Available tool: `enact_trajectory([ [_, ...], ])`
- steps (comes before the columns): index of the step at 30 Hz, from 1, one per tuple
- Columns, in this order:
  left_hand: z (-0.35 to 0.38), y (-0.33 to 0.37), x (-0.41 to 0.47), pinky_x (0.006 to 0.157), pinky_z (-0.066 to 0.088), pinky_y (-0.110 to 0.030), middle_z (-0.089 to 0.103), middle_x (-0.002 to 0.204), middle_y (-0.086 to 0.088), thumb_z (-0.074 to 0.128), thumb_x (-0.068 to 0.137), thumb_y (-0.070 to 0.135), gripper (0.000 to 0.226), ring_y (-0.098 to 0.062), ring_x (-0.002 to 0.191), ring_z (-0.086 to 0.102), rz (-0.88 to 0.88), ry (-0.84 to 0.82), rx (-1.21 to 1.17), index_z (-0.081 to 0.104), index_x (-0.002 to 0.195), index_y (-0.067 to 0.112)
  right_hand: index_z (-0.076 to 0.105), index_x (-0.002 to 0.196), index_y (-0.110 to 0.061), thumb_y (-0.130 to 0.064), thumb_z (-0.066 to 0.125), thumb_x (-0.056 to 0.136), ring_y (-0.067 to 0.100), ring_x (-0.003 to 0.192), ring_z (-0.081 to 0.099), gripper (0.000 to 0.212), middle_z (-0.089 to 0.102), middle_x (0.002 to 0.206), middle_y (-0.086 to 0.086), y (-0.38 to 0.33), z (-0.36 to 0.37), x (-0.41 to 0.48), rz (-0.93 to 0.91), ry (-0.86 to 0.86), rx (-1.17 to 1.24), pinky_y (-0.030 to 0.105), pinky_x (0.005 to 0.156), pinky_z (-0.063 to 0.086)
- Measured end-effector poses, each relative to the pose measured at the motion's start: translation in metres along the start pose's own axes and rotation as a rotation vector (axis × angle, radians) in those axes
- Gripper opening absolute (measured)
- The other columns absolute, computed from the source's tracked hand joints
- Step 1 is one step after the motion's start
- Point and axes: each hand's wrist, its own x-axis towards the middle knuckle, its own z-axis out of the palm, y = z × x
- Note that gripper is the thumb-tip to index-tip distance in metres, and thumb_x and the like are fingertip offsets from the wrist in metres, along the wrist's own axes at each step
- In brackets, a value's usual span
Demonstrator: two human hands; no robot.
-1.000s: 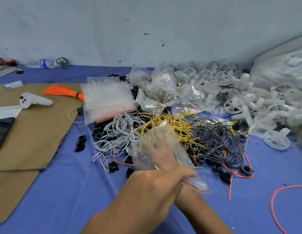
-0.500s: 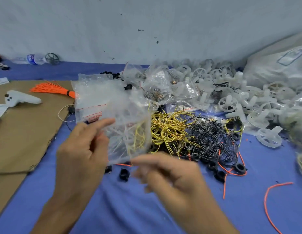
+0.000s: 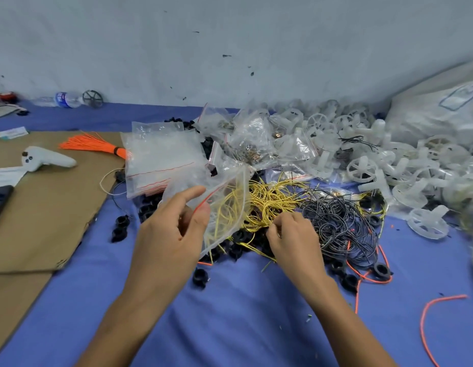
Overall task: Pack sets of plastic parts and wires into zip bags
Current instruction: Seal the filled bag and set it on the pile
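Fingers (image 3: 190, 194) of the left hand (image 3: 166, 237) pinch the limp, slippery zip bag (image 3: 227, 200) at its red seal, likely its firmest hold, above the counter (image 3: 230, 313); the right hand (image 3: 293, 239), fingers curled, pinches light, springy, tangle-prone yellow wires (image 3: 272, 200) just beside it

Qty noted: 2 hands (left hand (image 3: 172, 234), right hand (image 3: 293, 239)). 1 zip bag (image 3: 227, 202) in hand, 1 stack of bags (image 3: 161, 157). 1 heap of yellow wires (image 3: 272, 200), 1 of black wires (image 3: 336, 223). 1 orange wire bundle (image 3: 92, 145), 1 cardboard sheet (image 3: 44, 213), 1 water bottle (image 3: 62, 99) at far-left corner of cloth (image 3: 230, 327), 1 sack (image 3: 442, 115) at far-right. White wheels (image 3: 362, 168) & black rings (image 3: 199, 278) were too many to count.
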Motion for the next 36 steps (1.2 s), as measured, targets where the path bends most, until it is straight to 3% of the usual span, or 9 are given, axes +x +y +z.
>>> enact_trajectory([
  [5, 0.010, 0.004, 0.004, 0.056, 0.038, -0.020, 0.053, 0.064, 0.012, 0.053, 0.097, 0.049, 0.025, -0.008, 0.057, 0.049, 0.035, -0.064, 0.028, 0.060, 0.119, 0.042, 0.052, 0.087, -0.025, -0.024, 0.050, 0.095, 0.014, 0.078, 0.052, 0.008, 0.057, 0.085, -0.007, 0.008, -0.040, -0.005, 0.178, 0.158, 0.398, 0.030, 0.064, 0.034],
  [10, 0.022, 0.009, 0.012, 0.061, 0.040, -0.012, 0.055, 0.064, 0.022, 0.042, 0.100, 0.053, 0.027, -0.002, 0.060, 0.052, 0.099, -0.080, 0.113, 0.056, 0.121, 0.043, 0.056, 0.080, -0.026, -0.026, 0.051, 0.089, 0.017, 0.095, 0.067, 0.010, 0.064, 0.112, -0.011, 0.006, -0.090, -0.026, 0.165, 0.248, 0.891, 0.038, 0.077, 0.054],
  [14, 0.038, 0.014, 0.014, 0.060, 0.036, -0.018, 0.061, 0.067, 0.021, 0.039, 0.100, 0.050, 0.037, -0.006, 0.069, 0.059, 0.126, -0.154, 0.176, 0.060, 0.127, 0.036, 0.054, 0.082, -0.025, -0.022, 0.047, 0.090, 0.021, 0.112, 0.065, 0.011, 0.068, 0.116, 0.006, -0.011, -0.107, -0.055, -0.012, 0.316, 1.198, 0.035, 0.077, 0.059],
  [18, 0.049, 0.021, 0.013, 0.079, 0.048, -0.038, 0.073, 0.105, -0.003, 0.036, 0.102, 0.047, 0.041, -0.031, 0.097, 0.063, 0.129, -0.245, 0.236, 0.054, 0.137, 0.033, 0.052, 0.090, -0.028, -0.020, 0.047, 0.089, 0.015, 0.125, 0.056, 0.009, 0.066, 0.121, -0.007, -0.031, -0.083, -0.072, -0.237, 0.251, 0.792, 0.027, 0.097, 0.048],
  [20, 0.050, 0.027, 0.010, 0.077, 0.050, -0.044, 0.073, 0.101, -0.008, 0.030, 0.102, 0.048, 0.041, -0.038, 0.095, 0.063, 0.147, -0.282, 0.289, 0.048, 0.137, 0.038, 0.053, 0.089, -0.019, -0.018, 0.048, 0.088, 0.006, 0.125, 0.050, 0.005, 0.064, 0.111, -0.010, -0.035, -0.070, -0.069, -0.339, 0.128, 0.546, 0.019, 0.095, 0.043],
  [24, 0.046, 0.031, 0.001, 0.067, 0.045, -0.038, 0.071, 0.093, -0.004, 0.011, 0.096, 0.056, 0.047, -0.035, 0.091, 0.064, 0.220, -0.338, 0.503, 0.027, 0.139, 0.046, 0.051, 0.091, -0.017, -0.018, 0.053, 0.092, 0.014, 0.089, 0.041, 0.003, 0.050, 0.087, -0.008, -0.036, -0.060, -0.052, -0.370, -0.086, 0.267, 0.023, 0.079, 0.035],
  [28, 0.044, 0.035, -0.009, 0.069, 0.045, -0.036, 0.070, 0.098, 0.002, 0.024, 0.104, 0.046, 0.036, -0.029, 0.093, 0.065, 0.322, -0.447, 0.549, 0.022, 0.140, 0.045, 0.065, 0.093, -0.016, -0.018, 0.046, 0.090, 0.025, 0.083, 0.057, 0.019, 0.066, 0.085, 0.001, -0.045, -0.055, -0.042, -0.639, -0.300, -0.125, 0.037, 0.085, 0.043],
  [33, 0.042, 0.030, -0.005, 0.080, 0.048, -0.037, 0.069, 0.113, 0.002, 0.025, 0.103, 0.050, 0.044, -0.029, 0.104, 0.063, 0.340, -0.493, 0.608, 0.020, 0.146, 0.044, 0.069, 0.094, -0.016, -0.016, 0.055, 0.083, 0.031, 0.091, 0.062, 0.018, 0.072, 0.092, 0.006, -0.062, -0.045, -0.050, -0.822, -0.362, -0.281, 0.044, 0.094, 0.046],
  [36, 0.035, 0.027, -0.005, 0.084, 0.049, -0.040, 0.068, 0.114, -0.001, 0.026, 0.103, 0.049, 0.041, -0.031, 0.105, 0.061, 0.340, -0.584, 0.599, 0.024, 0.143, 0.044, 0.061, 0.096, -0.019, -0.012, 0.051, 0.081, 0.021, 0.093, 0.056, 0.020, 0.069, 0.098, 0.008, -0.061, -0.034, -0.047, -0.749, -0.314, -0.024, 0.033, 0.086, 0.046],
])
